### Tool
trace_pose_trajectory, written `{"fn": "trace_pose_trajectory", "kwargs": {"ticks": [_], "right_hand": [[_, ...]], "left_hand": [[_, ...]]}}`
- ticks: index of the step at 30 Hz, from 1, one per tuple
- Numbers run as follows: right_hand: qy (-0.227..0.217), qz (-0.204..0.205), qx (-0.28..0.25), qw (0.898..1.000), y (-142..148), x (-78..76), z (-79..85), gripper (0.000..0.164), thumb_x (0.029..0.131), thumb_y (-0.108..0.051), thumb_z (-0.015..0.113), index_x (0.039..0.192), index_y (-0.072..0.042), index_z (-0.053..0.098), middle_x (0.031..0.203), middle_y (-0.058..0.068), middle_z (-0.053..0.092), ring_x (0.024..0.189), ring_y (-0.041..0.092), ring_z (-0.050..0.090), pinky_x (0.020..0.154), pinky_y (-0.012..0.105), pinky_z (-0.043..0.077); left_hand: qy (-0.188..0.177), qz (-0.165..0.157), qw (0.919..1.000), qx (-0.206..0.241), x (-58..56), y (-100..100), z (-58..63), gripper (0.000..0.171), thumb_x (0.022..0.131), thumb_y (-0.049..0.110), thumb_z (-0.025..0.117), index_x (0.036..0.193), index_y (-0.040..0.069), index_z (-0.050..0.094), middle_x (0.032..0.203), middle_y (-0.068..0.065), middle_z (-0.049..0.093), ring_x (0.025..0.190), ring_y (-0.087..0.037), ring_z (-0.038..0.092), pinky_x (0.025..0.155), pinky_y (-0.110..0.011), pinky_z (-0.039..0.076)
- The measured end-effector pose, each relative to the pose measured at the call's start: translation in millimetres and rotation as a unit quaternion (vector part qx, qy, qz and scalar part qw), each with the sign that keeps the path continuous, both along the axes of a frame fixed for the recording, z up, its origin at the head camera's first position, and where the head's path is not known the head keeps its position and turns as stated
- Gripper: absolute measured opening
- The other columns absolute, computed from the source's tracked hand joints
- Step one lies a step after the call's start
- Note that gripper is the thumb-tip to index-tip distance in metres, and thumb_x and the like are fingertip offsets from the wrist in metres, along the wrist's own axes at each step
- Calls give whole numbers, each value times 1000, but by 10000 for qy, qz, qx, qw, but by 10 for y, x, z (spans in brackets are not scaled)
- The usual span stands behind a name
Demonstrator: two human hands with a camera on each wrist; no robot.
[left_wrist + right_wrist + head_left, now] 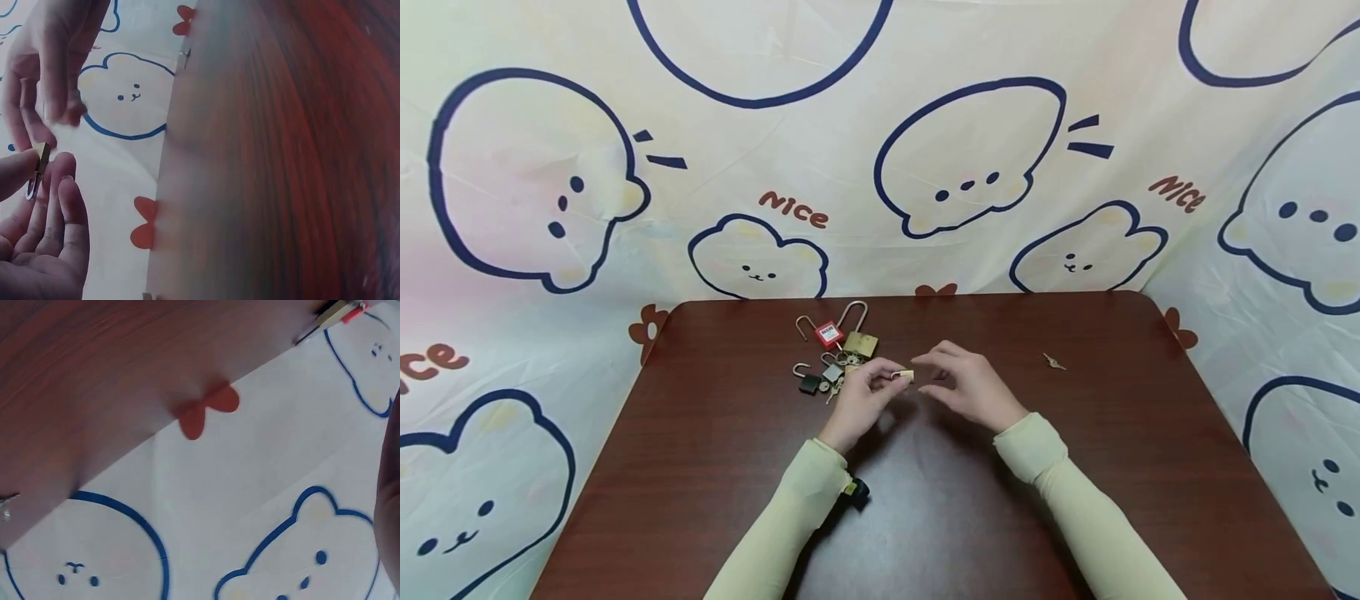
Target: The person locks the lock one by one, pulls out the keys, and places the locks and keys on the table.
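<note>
My left hand (pixel 867 398) pinches a small brass padlock (pixel 907 376) between thumb and fingers, held above the table. In the left wrist view the padlock (pixel 42 157) has its shackle pointing down toward the palm. Close on the other side of it is my right hand (pixel 972 385), its fingers loosely bent and apart from each other, with nothing seen between them. The right wrist view shows only an edge of that hand at the far right.
Left of my hands lie a red padlock (pixel 830 335), a large brass padlock (pixel 861 344), a black padlock (pixel 809 384), a silver padlock (pixel 832 372) and some keys (pixel 834 391). Small keys (pixel 1054 362) lie at right on the brown table (pixel 1150 467). A patterned cloth (pixel 970 267) hangs behind.
</note>
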State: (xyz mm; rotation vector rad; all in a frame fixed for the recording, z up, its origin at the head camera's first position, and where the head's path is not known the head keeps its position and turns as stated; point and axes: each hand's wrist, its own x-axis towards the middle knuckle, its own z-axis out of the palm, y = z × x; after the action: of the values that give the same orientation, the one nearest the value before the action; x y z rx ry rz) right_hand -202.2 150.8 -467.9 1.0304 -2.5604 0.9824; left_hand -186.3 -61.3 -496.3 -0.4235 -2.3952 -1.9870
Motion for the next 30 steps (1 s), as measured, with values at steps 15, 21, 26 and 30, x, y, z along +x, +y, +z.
{"fn": "trace_pose_trajectory", "kwargs": {"ticks": [15,21,26,30], "right_hand": [[588,91,-64,9982,-95,18,-130,16,83,-19,78,98,-14,74,91,-2,68,75,6,60,62,28,57],[535,-59,-6,9986,-58,-10,-124,16,84,-21,77,98,-14,74,88,-2,68,75,5,60,62,29,57],[208,-471,28,9987,45,-58,-124,17,83,-18,78,99,-15,75,86,-3,67,75,4,60,64,29,57],[15,-875,38,9962,193,-116,-132,17,81,-17,79,98,-14,75,84,-1,69,75,6,62,64,31,58]], "left_hand": [[-525,-127,9965,638,8,29,-121,18,91,15,69,105,3,70,95,-24,73,85,-38,69,82,-59,56],[-605,-58,9943,875,28,94,28,23,90,6,68,108,-9,62,97,-33,70,88,-47,66,84,-66,51],[-801,-547,9924,758,11,187,73,32,93,3,63,121,-9,53,114,-32,67,104,-43,63,94,-61,50],[-856,-1084,9900,298,-62,253,-64,44,96,10,60,139,5,48,132,-22,61,114,-28,61,98,-50,52]]}}
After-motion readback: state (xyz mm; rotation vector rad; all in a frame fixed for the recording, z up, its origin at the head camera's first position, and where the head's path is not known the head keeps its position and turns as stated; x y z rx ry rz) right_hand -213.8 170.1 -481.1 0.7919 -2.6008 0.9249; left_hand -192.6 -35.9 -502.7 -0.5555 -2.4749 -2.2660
